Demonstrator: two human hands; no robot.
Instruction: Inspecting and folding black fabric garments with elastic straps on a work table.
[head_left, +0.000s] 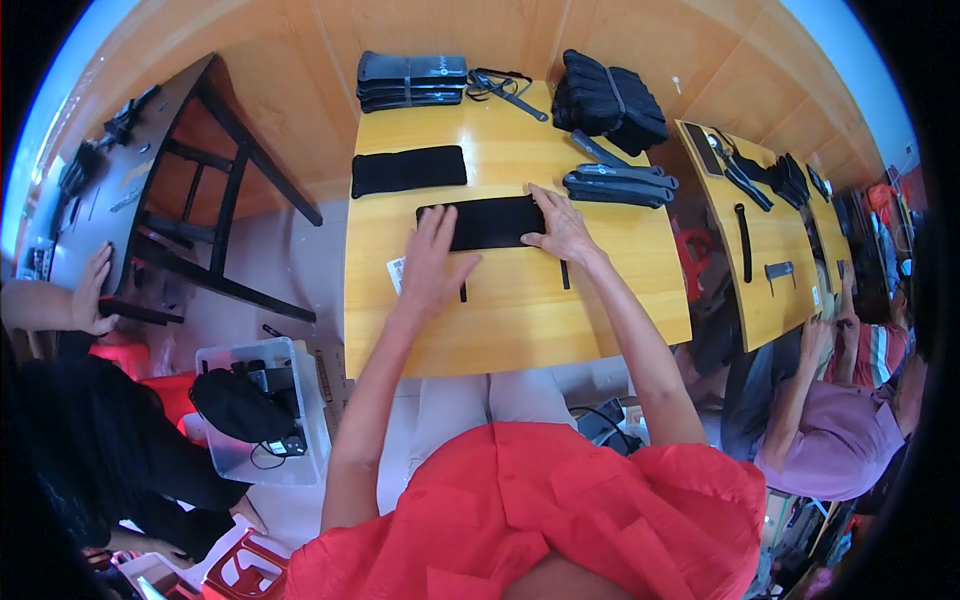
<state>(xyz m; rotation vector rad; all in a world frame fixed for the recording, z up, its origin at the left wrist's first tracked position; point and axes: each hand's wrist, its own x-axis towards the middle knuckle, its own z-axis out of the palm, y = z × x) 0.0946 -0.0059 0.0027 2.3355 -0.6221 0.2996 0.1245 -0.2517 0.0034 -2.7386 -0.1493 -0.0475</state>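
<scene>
Your left hand (435, 262) lay flat and spread, palm down, its fingers pressing the left end of a black rectangular fabric band (487, 222) that stretched across the middle of the yellow wooden tabletop (520, 320). Your right hand (560, 228) was likewise open and flat, its fingers resting on the band's right end; neither hand gripped anything, both simply pinned the fabric to the wood. Two short black strips (565, 274) pointed toward you on the tabletop below the band, one beside each hand. A small white printed card (396, 271) peeked out just left of your left wrist. Farther from you, a second black fabric band (408, 170) lay flat, well apart from the one under your hands. At the far edge sat a stack of dark grey folded pads (411, 80), and to its right a heap of black folded fabric pieces (608, 101). Near your right hand, a few dark grey flat pieces (620, 183) lay piled together. On the floor to your left stood a white plastic bin (228, 458) holding a black bag.
</scene>
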